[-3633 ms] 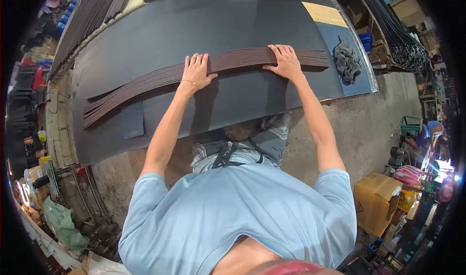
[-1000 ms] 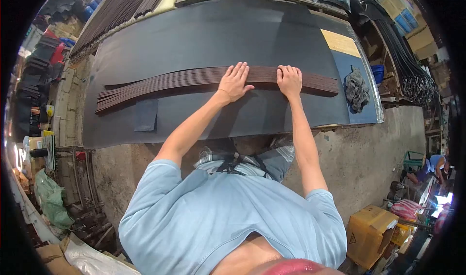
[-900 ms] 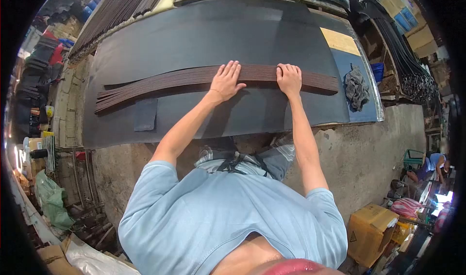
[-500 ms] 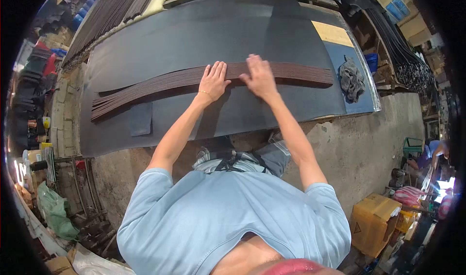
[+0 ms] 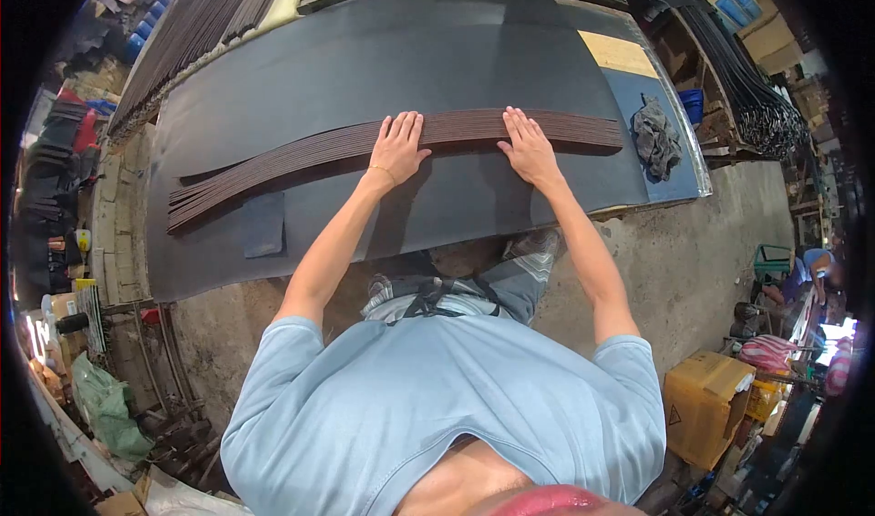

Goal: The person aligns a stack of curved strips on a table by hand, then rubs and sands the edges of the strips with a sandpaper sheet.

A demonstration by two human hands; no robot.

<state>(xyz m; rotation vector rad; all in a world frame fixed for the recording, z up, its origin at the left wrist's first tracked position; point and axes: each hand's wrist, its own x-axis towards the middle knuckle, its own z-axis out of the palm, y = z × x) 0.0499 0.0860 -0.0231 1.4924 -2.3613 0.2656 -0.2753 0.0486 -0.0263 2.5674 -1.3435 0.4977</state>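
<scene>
A long bundle of dark brown strips (image 5: pixel 310 156) lies across a table covered by a dark sheet (image 5: pixel 365 51). At its left end the strips fan apart; toward the right they lie close together. My left hand (image 5: pixel 398 147) rests flat on the middle of the bundle, fingers stretched out. Farther right, my right hand (image 5: pixel 529 144) lies on the strips too, its fingers extended and the thumb apart. Neither hand is wrapped around anything. A small dark square piece (image 5: pixel 264 225) sits below the bundle's left part.
A crumpled dark cloth (image 5: pixel 656 138) lies on a blue surface at the table's right end. More brown strips (image 5: pixel 196 37) are stacked at upper left, and black strips (image 5: pixel 729 60) hang at upper right. A cardboard box (image 5: pixel 706 407) stands on the floor; a person (image 5: pixel 811 270) is at far right.
My right hand has slid to the right along the bundle and now lies flat, away from the left hand. My left hand stays in nearly the same place.
</scene>
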